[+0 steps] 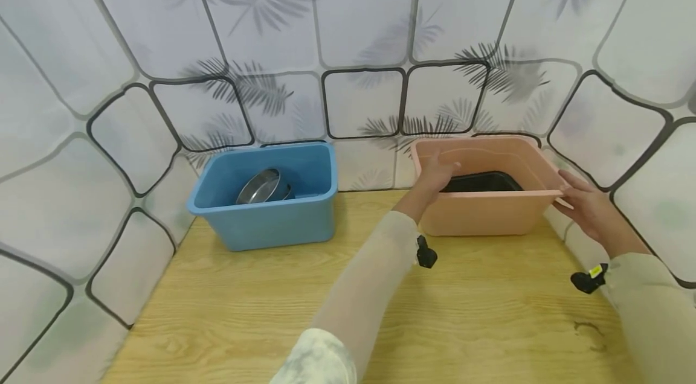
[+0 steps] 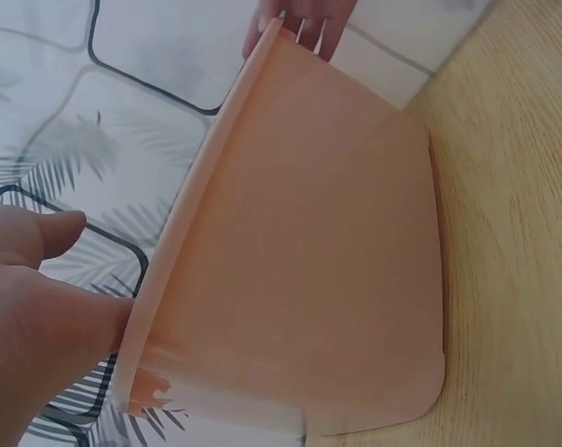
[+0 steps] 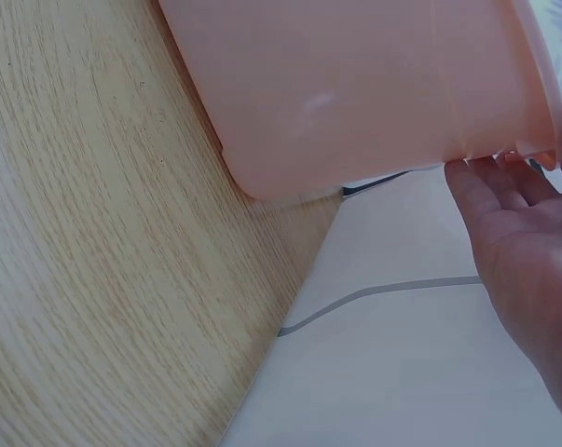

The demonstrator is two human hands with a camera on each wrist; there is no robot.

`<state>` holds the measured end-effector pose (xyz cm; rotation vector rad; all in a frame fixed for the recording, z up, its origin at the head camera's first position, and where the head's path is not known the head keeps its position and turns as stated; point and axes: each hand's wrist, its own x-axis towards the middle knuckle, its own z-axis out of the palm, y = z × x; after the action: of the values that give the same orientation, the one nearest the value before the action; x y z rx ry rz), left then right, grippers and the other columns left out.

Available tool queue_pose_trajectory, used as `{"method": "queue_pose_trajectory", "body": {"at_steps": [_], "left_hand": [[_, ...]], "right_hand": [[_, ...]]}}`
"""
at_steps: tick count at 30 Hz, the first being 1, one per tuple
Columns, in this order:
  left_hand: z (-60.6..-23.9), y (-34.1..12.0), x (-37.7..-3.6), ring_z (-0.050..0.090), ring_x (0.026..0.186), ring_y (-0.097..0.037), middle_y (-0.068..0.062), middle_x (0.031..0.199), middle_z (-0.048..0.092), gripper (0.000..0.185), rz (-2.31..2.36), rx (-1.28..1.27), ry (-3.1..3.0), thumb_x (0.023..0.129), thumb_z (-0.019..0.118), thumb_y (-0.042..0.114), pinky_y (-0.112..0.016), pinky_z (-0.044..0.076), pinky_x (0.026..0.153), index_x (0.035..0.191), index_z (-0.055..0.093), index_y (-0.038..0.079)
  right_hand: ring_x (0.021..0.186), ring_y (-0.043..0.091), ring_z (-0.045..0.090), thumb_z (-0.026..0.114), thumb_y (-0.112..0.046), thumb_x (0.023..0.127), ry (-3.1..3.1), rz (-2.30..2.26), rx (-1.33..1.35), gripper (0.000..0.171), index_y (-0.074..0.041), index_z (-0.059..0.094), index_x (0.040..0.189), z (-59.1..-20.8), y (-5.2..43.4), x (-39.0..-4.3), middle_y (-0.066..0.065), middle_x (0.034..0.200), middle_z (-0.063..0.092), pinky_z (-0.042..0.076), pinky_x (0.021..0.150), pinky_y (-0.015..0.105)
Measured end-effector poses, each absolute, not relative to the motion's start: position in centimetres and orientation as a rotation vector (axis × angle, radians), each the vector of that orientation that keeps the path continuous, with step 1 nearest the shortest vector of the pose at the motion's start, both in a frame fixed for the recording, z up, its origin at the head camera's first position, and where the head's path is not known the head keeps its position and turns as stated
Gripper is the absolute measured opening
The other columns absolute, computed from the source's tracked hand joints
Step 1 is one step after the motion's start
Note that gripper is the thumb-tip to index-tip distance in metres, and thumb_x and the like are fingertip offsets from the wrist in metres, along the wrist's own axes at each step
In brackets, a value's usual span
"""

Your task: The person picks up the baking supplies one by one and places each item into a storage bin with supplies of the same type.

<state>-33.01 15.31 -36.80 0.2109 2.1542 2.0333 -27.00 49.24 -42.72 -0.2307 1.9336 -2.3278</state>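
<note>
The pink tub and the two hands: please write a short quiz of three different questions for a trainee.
1. True or false: the left hand is at the left rim of the pink tub.
2. What lies inside the blue tub? A) a metal bowl B) a sponge C) a bottle
3. Fill in: the right hand touches the tub's ____ corner.

Key: 1 true; 2 A, the metal bowl; 3 right.
</note>
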Motion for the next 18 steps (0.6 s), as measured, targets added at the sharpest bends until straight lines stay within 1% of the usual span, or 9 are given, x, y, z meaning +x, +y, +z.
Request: {"method": "queue_pose_trajectory", "body": {"at_steps": [2, 4, 6, 8, 11, 13, 16, 17, 18], "left_hand": [[-36.7, 14.8, -33.0, 0.046, 0.141, -0.031, -0.008, 0.164, 0.033, 0.067, 2.052, 0.248, 2.140, 0.100, 0.064, 0.021, -0.046, 0.044, 0.113, 0.160, 0.031, 0.017], [-36.7, 14.5, -32.9, 0.055, 0.133, -0.034, -0.009, 0.163, 0.033, 0.066, 2.070, 0.286, 2.135, 0.101, 0.063, 0.022, -0.045, 0.048, 0.109, 0.159, 0.033, 0.017], [-36.9, 14.2, -32.8, 0.063, 0.122, -0.035, -0.010, 0.163, 0.034, 0.065, 2.096, 0.304, 2.119, 0.101, 0.063, 0.023, -0.044, 0.052, 0.104, 0.158, 0.034, 0.018], [-37.2, 14.0, -32.6, 0.067, 0.114, -0.036, -0.012, 0.162, 0.035, 0.064, 2.121, 0.315, 2.098, 0.101, 0.063, 0.023, -0.043, 0.055, 0.100, 0.159, 0.034, 0.018], [-37.7, 13.5, -32.1, 0.069, 0.110, -0.033, -0.016, 0.161, 0.036, 0.064, 2.185, 0.318, 2.030, 0.101, 0.064, 0.021, -0.040, 0.055, 0.100, 0.158, 0.035, 0.017], [-38.1, 13.0, -31.7, 0.070, 0.110, -0.033, -0.018, 0.159, 0.038, 0.064, 2.226, 0.333, 1.982, 0.101, 0.063, 0.018, -0.039, 0.056, 0.099, 0.158, 0.036, 0.015], [-38.5, 11.7, -31.0, 0.069, 0.110, -0.032, -0.017, 0.155, 0.043, 0.064, 2.272, 0.372, 1.933, 0.101, 0.063, 0.015, -0.041, 0.055, 0.100, 0.158, 0.035, 0.014], [-38.6, 11.2, -30.7, 0.070, 0.109, -0.031, -0.015, 0.154, 0.046, 0.064, 2.280, 0.384, 1.933, 0.101, 0.063, 0.016, -0.042, 0.056, 0.099, 0.159, 0.034, 0.015], [-38.7, 10.6, -30.4, 0.069, 0.110, -0.031, -0.014, 0.152, 0.048, 0.065, 2.286, 0.403, 1.932, 0.101, 0.063, 0.016, -0.043, 0.056, 0.099, 0.159, 0.033, 0.016]], "right_hand": [[0.115, -0.015, 0.052, 0.038, -0.013, 0.110, 1.955, -2.312, -0.234, 0.070, -0.021, -0.009, 0.161, -42.6, 49.1, -27.0, -0.005, 0.163, -0.026, 0.050, 0.090, 0.008], [0.114, -0.015, 0.052, 0.038, -0.014, 0.110, 1.982, -2.299, -0.243, 0.070, -0.020, -0.009, 0.161, -42.4, 49.0, -27.1, -0.006, 0.164, -0.025, 0.049, 0.090, 0.008], [0.110, -0.014, 0.054, 0.039, -0.013, 0.110, 2.008, -2.307, -0.242, 0.069, -0.020, -0.006, 0.162, -42.4, 49.0, -27.1, -0.007, 0.165, -0.022, 0.050, 0.089, 0.008], [0.107, -0.014, 0.055, 0.040, -0.013, 0.110, 2.048, -2.315, -0.236, 0.067, -0.019, 0.000, 0.163, -42.6, 49.0, -27.2, -0.009, 0.166, -0.019, 0.050, 0.088, 0.007], [0.106, -0.013, 0.054, 0.042, -0.012, 0.109, 2.125, -2.321, -0.236, 0.065, -0.017, 0.006, 0.163, -42.8, 48.9, -27.1, -0.009, 0.168, -0.013, 0.050, 0.087, 0.006], [0.108, -0.013, 0.052, 0.041, -0.012, 0.109, 2.199, -2.291, -0.236, 0.063, -0.015, 0.008, 0.163, -43.0, 48.7, -27.0, -0.008, 0.169, -0.005, 0.049, 0.087, 0.005], [0.106, -0.016, 0.050, 0.042, -0.016, 0.109, 2.374, -2.208, -0.176, 0.061, -0.011, 0.012, 0.163, -43.1, 48.3, -26.8, -0.007, 0.168, 0.007, 0.046, 0.089, 0.003], [0.097, -0.014, 0.053, 0.042, -0.020, 0.109, 2.494, -2.128, -0.113, 0.060, -0.013, 0.015, 0.163, -43.0, 48.1, -26.7, -0.006, 0.167, 0.015, 0.047, 0.083, 0.003], [0.097, -0.015, 0.051, 0.042, -0.024, 0.109, 2.624, -2.025, -0.041, 0.059, -0.014, 0.018, 0.162, -43.0, 47.9, -26.6, -0.001, 0.166, 0.019, 0.045, 0.081, 0.004]]}}
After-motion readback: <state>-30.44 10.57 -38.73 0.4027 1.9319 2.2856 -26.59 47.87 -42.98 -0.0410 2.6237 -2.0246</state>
